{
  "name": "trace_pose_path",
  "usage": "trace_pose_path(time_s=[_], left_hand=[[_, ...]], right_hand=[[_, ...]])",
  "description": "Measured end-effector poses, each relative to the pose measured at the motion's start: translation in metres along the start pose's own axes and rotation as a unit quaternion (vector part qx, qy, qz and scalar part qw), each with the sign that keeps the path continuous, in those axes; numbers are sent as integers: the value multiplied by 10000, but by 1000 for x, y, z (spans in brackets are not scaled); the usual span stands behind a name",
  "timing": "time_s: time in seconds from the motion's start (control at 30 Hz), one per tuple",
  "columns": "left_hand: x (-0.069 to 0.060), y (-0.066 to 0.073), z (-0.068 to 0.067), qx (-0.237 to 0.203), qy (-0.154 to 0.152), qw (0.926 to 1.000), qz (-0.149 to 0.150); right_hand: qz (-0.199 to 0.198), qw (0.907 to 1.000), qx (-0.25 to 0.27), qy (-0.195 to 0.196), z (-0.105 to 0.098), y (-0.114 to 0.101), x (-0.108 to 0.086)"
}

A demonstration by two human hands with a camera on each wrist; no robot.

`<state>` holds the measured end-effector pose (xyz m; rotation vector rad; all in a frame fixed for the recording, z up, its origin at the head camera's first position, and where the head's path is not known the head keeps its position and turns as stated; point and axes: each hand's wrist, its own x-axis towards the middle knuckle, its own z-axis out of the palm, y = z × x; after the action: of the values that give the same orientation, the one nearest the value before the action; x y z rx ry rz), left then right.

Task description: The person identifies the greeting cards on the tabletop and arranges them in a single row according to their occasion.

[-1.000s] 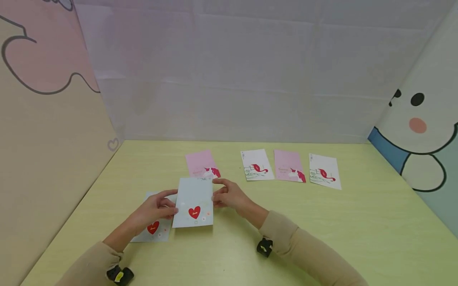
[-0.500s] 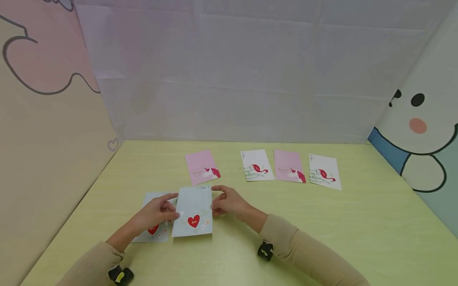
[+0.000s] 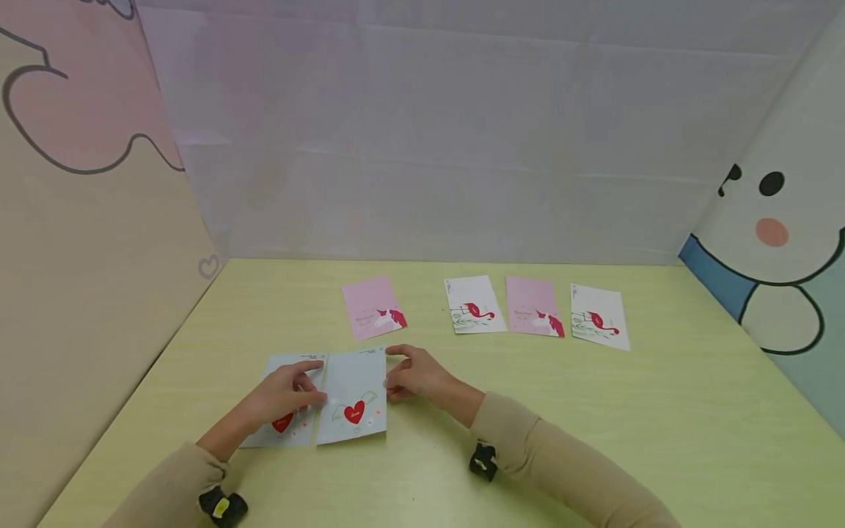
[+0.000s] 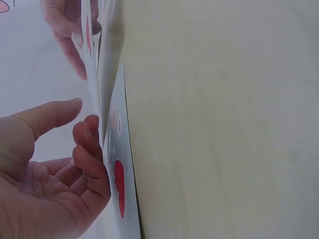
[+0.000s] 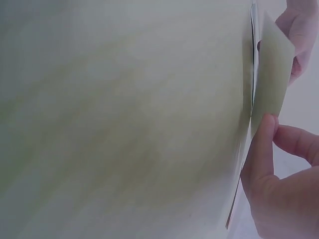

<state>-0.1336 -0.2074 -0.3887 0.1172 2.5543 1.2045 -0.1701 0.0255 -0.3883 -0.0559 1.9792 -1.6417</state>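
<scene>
Two pale blue heart cards are side by side near the table's left front. My right hand pinches the right edge of the nearer-to-centre card; in the right wrist view, thumb and finger of that hand meet on the card, which is tilted off the table. My left hand lies over the other heart card, partly hiding it, its thumb by the gap between the two. In the left wrist view the left hand's fingers are loosely bent against the flat card, thumb apart.
Behind the hands lie a pink unicorn card, a white flamingo card, a second pink unicorn card and another flamingo card on the yellow-green table. A pale cloth wall stands at the back.
The card in my right hand has come down and towards me, uncovering the lower part of the left pink card, then shifted slightly left. My left hand has barely moved.
</scene>
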Motion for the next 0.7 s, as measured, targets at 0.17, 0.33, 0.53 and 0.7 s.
trace_pose_path(time_s=[0.17,0.33,0.53,0.7], left_hand=[[2,-3,1,200,-44,9997,133],[3,-4,1,259,-86,9995,185],[2,-1,2,415,-47,9990,164],[2,-1,3,541,-35,9983,193]], right_hand=[[45,10000,-45,71,2,1,1],[26,10000,-56,70,4,2,1],[-19,9999,-125,42,6,4,0],[-19,9997,-226,67,6,5,1]])
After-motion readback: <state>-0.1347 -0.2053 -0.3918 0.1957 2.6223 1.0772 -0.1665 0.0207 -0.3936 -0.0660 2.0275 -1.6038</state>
